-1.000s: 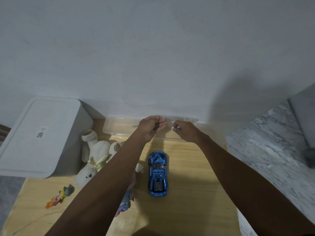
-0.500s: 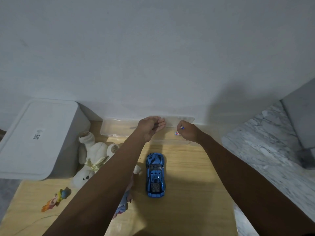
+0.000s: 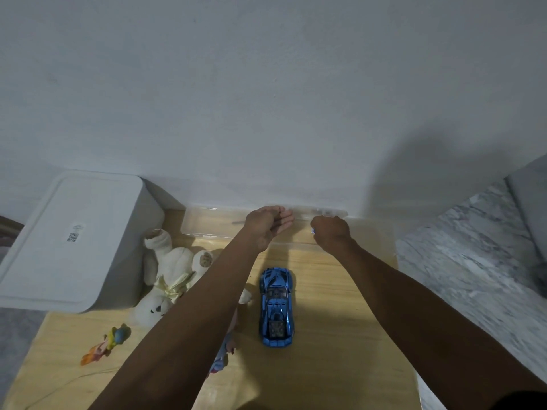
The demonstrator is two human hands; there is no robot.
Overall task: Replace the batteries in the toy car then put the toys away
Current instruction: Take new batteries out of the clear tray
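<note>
Nearby: white bin (image 3: 74, 241), plush bear (image 3: 168, 279) left of car (image 3: 276, 306).

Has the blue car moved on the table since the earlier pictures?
No. The blue car lies at the same spot beside the teddy bear; only the camera shifted slightly.

The toy car (image 3: 276, 307) is glossy metallic blue with a dark patch at its rear. Left of the car lies a cream-white teddy bear (image 3: 167, 276) with a pale yellow ribbon. Beyond the bear stands a plain white bin (image 3: 71, 241) bearing a small black-and-white code label. The counter (image 3: 325, 350) is light honey-coloured wood grain.
</note>
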